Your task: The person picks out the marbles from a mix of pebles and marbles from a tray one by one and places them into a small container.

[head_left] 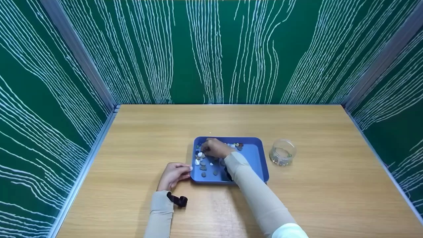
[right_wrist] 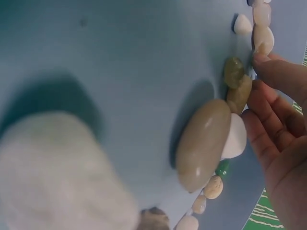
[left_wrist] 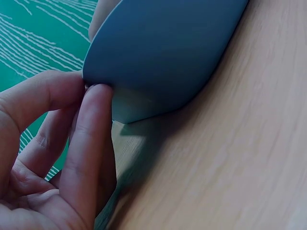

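A blue tray lies on the table with pebbles of several colours in it, mostly toward its left side and far edge. My left hand pinches the tray's left rim, and in the left wrist view its fingertips meet at the edge. Over the far left part of the tray, my right hand reaches down with curled fingers. Seen from the right wrist, its fingertips are at the end of a cream pebble in a row along the tray wall. A large brown pebble and a white one lie nearby.
Right of the tray stands a clear round tub with small pieces at its bottom. The wooden table is bordered by green panels with white wavy lines. A black strap hangs at the left wrist.
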`<state>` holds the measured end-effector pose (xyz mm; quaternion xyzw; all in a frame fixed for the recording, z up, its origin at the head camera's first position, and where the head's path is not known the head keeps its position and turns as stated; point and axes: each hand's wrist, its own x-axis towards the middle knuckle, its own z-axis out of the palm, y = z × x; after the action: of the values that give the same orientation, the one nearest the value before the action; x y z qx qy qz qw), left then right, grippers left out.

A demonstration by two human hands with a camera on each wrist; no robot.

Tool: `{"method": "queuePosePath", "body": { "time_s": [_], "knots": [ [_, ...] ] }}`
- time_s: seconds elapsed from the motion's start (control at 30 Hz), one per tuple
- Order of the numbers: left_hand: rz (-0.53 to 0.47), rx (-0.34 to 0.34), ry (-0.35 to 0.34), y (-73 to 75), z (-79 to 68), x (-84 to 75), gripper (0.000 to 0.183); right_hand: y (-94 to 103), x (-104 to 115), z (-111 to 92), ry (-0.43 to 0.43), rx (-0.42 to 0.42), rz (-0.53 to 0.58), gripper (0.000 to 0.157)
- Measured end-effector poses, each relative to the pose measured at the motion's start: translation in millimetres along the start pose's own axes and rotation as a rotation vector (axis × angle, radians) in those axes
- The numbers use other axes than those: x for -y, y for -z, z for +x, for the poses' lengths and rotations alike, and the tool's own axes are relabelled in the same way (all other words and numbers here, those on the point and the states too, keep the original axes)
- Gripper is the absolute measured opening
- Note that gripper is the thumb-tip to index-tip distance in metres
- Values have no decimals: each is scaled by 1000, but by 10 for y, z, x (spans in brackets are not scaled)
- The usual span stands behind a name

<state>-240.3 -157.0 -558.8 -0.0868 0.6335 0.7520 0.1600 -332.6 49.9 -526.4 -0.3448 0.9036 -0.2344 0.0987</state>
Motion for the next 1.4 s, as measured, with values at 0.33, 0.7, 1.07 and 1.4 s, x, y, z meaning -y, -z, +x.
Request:
{"method": "queuePosePath", "body": {
  "time_s": [0.33,0.7,1.07,1.4],
  "knots": [
    [-12,-6,7,-4,8,1,25,-9,-34,-7,-88,5,55,15],
    [-21,-25,14,-4,-3,-3,7,80,-69,-100,-175,18,157,13],
    [1,-11,4,-15,8,6,19,263,-71,-197,-242,26,182,17],
    [1,-39,18,-10,21,14,14,428,-104,-321,-256,-6,179,21]
  ]
}}
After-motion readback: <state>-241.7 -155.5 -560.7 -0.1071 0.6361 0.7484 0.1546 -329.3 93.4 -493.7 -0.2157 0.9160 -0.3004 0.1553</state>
